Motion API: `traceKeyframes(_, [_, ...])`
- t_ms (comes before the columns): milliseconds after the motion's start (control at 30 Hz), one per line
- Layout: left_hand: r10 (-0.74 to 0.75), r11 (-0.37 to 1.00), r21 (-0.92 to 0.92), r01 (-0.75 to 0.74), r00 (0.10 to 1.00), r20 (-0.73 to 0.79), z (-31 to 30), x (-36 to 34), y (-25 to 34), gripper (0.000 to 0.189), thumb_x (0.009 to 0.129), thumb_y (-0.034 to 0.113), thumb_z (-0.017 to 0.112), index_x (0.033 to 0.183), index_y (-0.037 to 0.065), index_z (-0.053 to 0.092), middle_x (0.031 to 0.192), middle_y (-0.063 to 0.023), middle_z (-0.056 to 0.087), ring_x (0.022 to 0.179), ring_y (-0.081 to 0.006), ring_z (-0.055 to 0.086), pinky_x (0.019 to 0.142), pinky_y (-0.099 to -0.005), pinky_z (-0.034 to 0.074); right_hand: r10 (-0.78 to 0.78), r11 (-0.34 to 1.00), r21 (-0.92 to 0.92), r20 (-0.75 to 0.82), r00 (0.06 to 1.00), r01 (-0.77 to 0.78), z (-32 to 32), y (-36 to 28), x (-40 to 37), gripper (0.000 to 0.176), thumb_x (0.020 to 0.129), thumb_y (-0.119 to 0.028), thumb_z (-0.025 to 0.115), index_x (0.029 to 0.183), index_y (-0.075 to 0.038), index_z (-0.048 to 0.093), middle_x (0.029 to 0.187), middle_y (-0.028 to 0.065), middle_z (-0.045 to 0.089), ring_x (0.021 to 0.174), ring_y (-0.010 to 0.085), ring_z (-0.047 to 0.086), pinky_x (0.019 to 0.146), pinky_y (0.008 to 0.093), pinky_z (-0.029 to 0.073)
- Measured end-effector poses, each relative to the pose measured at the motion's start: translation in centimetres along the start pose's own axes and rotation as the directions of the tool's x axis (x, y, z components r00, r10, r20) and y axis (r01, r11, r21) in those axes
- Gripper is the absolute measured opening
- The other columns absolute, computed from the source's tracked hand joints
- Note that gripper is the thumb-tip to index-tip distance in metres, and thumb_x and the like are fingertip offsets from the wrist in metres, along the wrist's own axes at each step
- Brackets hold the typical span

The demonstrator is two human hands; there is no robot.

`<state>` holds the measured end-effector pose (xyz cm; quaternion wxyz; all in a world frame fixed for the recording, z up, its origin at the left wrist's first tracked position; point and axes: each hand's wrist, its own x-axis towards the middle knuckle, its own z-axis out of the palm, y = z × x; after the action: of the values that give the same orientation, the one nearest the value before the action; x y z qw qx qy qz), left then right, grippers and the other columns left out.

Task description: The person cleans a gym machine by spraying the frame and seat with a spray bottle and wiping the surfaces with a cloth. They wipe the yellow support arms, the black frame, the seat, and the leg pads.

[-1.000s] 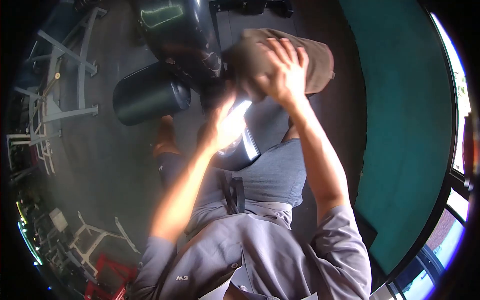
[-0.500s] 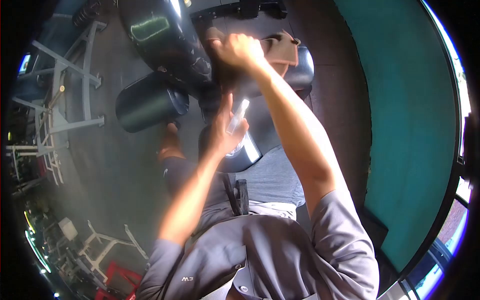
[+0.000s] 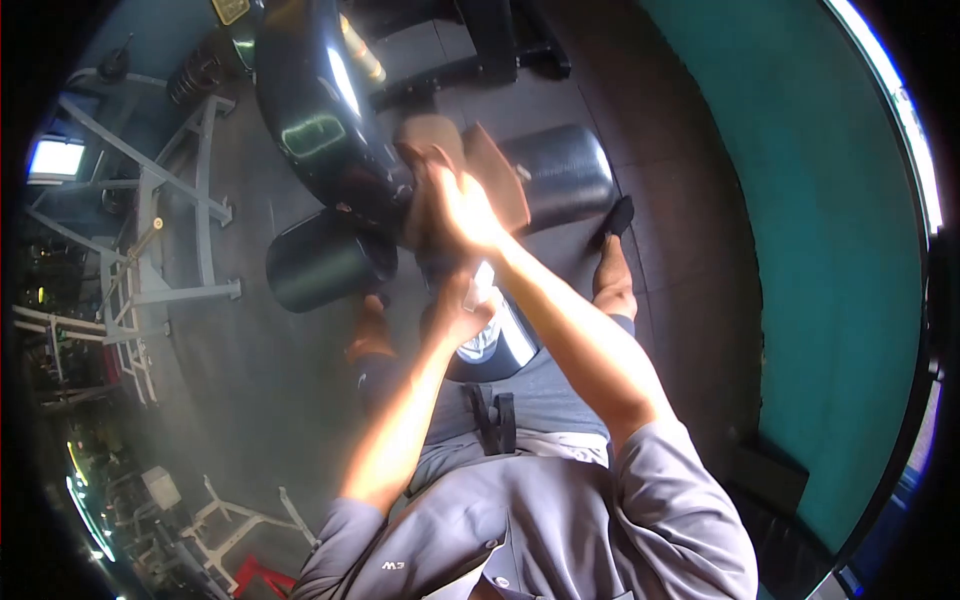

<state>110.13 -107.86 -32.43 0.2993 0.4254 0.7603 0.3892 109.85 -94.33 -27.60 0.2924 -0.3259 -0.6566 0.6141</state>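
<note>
My left hand point(image 3: 460, 316) is closed around a clear spray bottle with a white top point(image 3: 483, 280); the clear body shows below the fingers. Ahead of it, my right hand point(image 3: 462, 208) grips a brown cloth point(image 3: 497, 178) that is folded and blurred by motion. That cloth lies against the middle of a black padded machine, between the shiny curved black body point(image 3: 315, 110) and the right roller pad point(image 3: 565, 175). The exact spot under the cloth is hidden by my hand.
A left roller pad point(image 3: 325, 260) sits beside the curved body. A black seat pad point(image 3: 512, 345) is between my legs. Grey metal racks point(image 3: 205, 200) stand to the left, and a green wall panel point(image 3: 800, 250) runs along the right. A black frame foot point(image 3: 490, 75) lies ahead.
My right hand and the brown cloth have come nearer and slightly left, uncovering more of the right roller pad. My left hand with the bottle sits lower in view. The whole view has shifted.
</note>
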Motion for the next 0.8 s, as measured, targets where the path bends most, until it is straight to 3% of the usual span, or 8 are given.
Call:
traceKeyframes(67, [-0.068,0.975,0.217,0.054,0.996,0.061,0.6,0.2,-3.4,0.036,0.08,0.011,0.065,0.114,0.003,0.063,0.086,-0.0179,0.067,0.079,-0.0297,0.069,0.072,-0.0392,0.052,0.024,0.959,0.283,-0.076,0.997,-0.002,-0.9,1.6,-1.3,0.048,0.092,-0.04,0.054,0.113,0.002,0.065,0.103,0.0267,0.067,0.105,0.035,0.065,0.092,0.041,0.048])
traceKeyframes(167, [-0.031,1.0,0.0,0.031,0.999,0.044,0.5,-0.1,-6.3,0.052,0.08,0.011,0.068,0.131,0.003,0.057,0.102,-0.0197,0.07,0.082,-0.0293,0.069,0.074,-0.0389,0.052,0.506,0.329,0.881,0.139,0.851,-0.339,-5.5,-1.1,-3.0,0.055,0.068,-0.03,0.079,0.113,-0.002,0.064,0.111,0.0171,0.066,0.106,0.0277,0.065,0.092,0.0383,0.052])
traceKeyframes(267, [0.047,0.996,-0.074,-0.052,0.997,-0.063,-0.2,-1.2,-4.8,0.074,0.08,0.011,0.07,0.147,0.005,0.039,0.112,-0.0176,0.068,0.081,-0.0233,0.065,0.074,-0.0346,0.052,0.444,0.415,0.904,-0.103,0.89,-0.102,-11.7,-4.6,-5.3,0.056,0.072,-0.03,0.073,0.119,-0.002,0.06,0.118,0.0157,0.063,0.109,0.0272,0.064,0.093,0.0395,0.054])
traceKeyframes(400, [0.157,0.976,-0.132,-0.171,0.982,-0.11,-0.9,-1.8,-1.4,0.091,0.081,0.01,0.071,0.157,0.006,0.021,0.106,-0.0129,0.065,0.075,-0.0166,0.06,0.073,-0.0311,0.051,0.002,0.81,0.5,-0.524,0.852,0.306,-17.2,-11.1,-7.8,0.05,0.095,-0.038,0.046,0.128,-0.001,0.054,0.126,0.0191,0.059,0.112,0.031,0.062,0.095,0.0437,0.054])
traceKeyframes(500, [0.081,0.975,-0.201,-0.089,0.996,-0.046,-1.1,-1.5,0.6,0.095,0.082,0.011,0.07,0.158,0.005,0.013,0.087,-0.0099,0.064,0.07,-0.0179,0.061,0.071,-0.0329,0.051,-0.159,0.975,0.121,-0.22,0.962,0.189,-18.2,-10.5,-7.3,0.049,0.097,-0.034,0.044,0.131,0.0,0.053,0.127,0.0211,0.059,0.114,0.0336,0.061,0.095,0.0429,0.053])
traceKeyframes(600, [0.067,0.971,-0.227,-0.071,0.997,-0.028,-0.2,-1.8,0.8,0.099,0.08,0.009,0.069,0.158,0.003,0.008,0.074,-0.0086,0.062,0.065,-0.0211,0.062,0.069,-0.0354,0.052,-0.143,0.82,-0.552,0.054,0.988,0.149,-12.1,-4.1,-2.1,0.048,0.086,-0.025,0.06,0.128,-0.004,0.061,0.127,0.0205,0.06,0.122,0.0365,0.056,0.104,0.0437,0.044])
traceKeyframes(667, [0.021,0.968,-0.251,-0.019,1.0,0.006,0.3,-1.7,1.7,0.1,0.079,0.006,0.069,0.158,0.003,0.008,0.074,-0.009,0.062,0.064,-0.0215,0.062,0.068,-0.0369,0.052,-0.426,0.364,-0.809,0.296,0.855,0.461,-5.4,1.1,0.3,0.05,0.084,-0.039,0.062,0.124,-0.009,0.067,0.135,0.0161,0.059,0.135,0.0396,0.044,0.115,0.0619,0.02])
traceKeyframes(800, [0.107,0.99,-0.096,-0.107,0.994,-0.001,0.5,-1.9,0.0,0.1,0.075,0.006,0.069,0.157,0.001,0.011,0.07,-0.0102,0.061,0.058,-0.0225,0.06,0.06,-0.0365,0.051,-0.427,0.371,-0.838,0.228,0.875,0.4,-7.7,0.7,2.3,0.044,0.083,-0.043,0.062,0.107,-0.008,0.072,0.124,0.0127,0.066,0.13,0.0318,0.051,0.115,0.0591,0.021])
